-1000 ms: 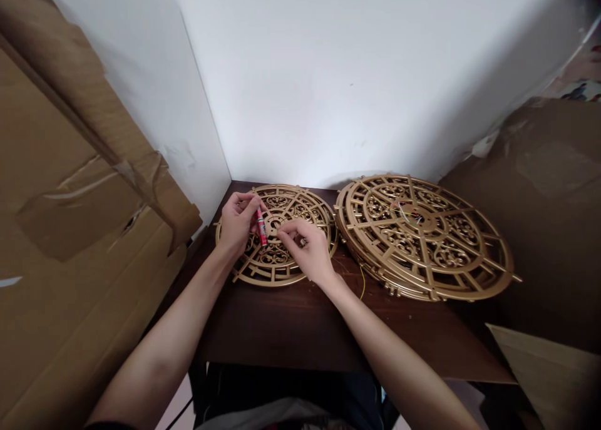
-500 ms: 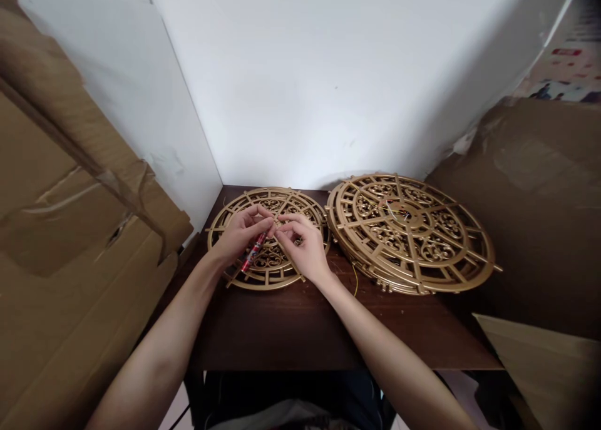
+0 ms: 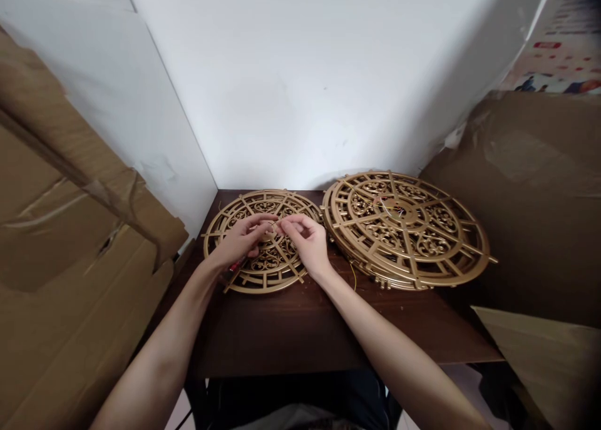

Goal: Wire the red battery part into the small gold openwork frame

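My left hand is closed over the middle of a gold openwork disc, which lies on the table with scrollwork and spokes. Its thumb and forefinger are pinched together, and a slim red printed stick-like thing shows below its curled fingers, mostly hidden. My right hand is pinched too, its fingertips meeting those of the left above the disc's centre. Whatever lies between the fingertips is too small to make out.
A stack of similar gold discs stands to the right, with thin coloured wires at its centre. A yellow wire hangs beside it on the dark table. Cardboard flanks the left, more cardboard the right; a white wall rises behind.
The red stick has swung back under my left hand and shows less. Both hands stay together over the disc, fingertips shifted slightly. The camera view has shifted a little.
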`<state>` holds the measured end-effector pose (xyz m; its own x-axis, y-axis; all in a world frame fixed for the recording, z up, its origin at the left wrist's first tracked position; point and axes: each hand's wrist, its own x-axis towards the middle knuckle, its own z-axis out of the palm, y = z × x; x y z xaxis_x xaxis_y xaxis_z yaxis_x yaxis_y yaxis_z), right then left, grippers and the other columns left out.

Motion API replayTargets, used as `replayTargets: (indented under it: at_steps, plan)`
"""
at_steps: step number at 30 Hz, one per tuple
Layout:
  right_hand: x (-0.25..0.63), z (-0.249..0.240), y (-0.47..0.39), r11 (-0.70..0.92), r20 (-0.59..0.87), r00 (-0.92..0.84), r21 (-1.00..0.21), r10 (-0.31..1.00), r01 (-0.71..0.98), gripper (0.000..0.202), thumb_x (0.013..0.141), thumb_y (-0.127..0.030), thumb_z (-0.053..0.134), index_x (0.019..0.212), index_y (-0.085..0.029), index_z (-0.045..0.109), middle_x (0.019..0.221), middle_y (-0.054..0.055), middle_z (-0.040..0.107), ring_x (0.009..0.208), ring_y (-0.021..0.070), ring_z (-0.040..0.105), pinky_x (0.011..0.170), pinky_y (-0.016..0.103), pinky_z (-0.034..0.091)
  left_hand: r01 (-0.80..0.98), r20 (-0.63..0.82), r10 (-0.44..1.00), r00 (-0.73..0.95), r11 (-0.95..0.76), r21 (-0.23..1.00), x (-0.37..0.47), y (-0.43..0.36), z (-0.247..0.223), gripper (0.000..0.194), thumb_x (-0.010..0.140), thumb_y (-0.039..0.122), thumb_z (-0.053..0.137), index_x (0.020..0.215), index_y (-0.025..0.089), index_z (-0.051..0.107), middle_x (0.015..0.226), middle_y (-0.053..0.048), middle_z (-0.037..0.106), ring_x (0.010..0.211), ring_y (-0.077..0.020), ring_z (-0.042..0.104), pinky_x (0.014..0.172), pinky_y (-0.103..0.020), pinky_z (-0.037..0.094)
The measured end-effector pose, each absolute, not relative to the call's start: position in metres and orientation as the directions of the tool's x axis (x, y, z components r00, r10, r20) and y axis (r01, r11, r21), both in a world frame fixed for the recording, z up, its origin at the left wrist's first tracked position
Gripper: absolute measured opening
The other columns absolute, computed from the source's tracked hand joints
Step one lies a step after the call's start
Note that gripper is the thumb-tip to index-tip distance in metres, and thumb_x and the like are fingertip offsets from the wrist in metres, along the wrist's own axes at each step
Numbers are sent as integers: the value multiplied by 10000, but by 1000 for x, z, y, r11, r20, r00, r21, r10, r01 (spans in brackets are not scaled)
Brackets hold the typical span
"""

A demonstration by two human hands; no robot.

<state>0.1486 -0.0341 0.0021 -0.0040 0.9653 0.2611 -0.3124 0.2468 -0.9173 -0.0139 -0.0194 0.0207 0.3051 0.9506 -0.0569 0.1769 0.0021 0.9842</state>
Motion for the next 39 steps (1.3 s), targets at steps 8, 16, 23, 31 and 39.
replayTargets:
  at_steps: [8,16,23,31,39]
  plan:
    - [149,-3,-32,331,361,-55,-898,931,-290,217,804,-374,661,924,-201,608,925,54,724,878,183,701,846,345,561,485,275,929,246,-364,795,-9,-20,20,229,785,399,645,804,187,729,753,-17,595,690,-146,517,644,-260,422]
    - [157,-10,-35,614,575,-238,-652,783,444,442,890,-134,446,1329,-186,460,1327,122,564,1275,234,486,1094,451,370,282,151,986,73,-165,945,-12,-16,14,279,770,432,678,712,159,655,574,16,590,385,-59,362,388,-195,272]
    - [156,-17,-34,548,514,-299,-446,804,707,288,907,-168,478,1160,-162,616,1045,108,641,1100,254,522,1073,470,305,115,42,999,8,-42,992,-9,-16,14,299,718,388,728,854,124,694,772,-62,706,390,-25,360,348,-166,261]
    - [158,-11,-35,503,518,-242,-453,820,736,168,905,-240,542,787,-207,657,765,46,634,841,219,508,936,447,318,313,134,973,188,-189,931,-12,-18,19,423,744,311,697,1143,172,673,922,-63,759,599,-137,601,606,-273,497]
    - [155,-4,-36,480,499,-147,-646,854,593,279,881,-317,599,628,-203,574,580,-21,534,723,174,497,867,400,336,407,207,931,300,-321,855,-14,-17,19,331,771,293,672,1084,186,666,898,-47,747,936,-226,660,940,-397,438]
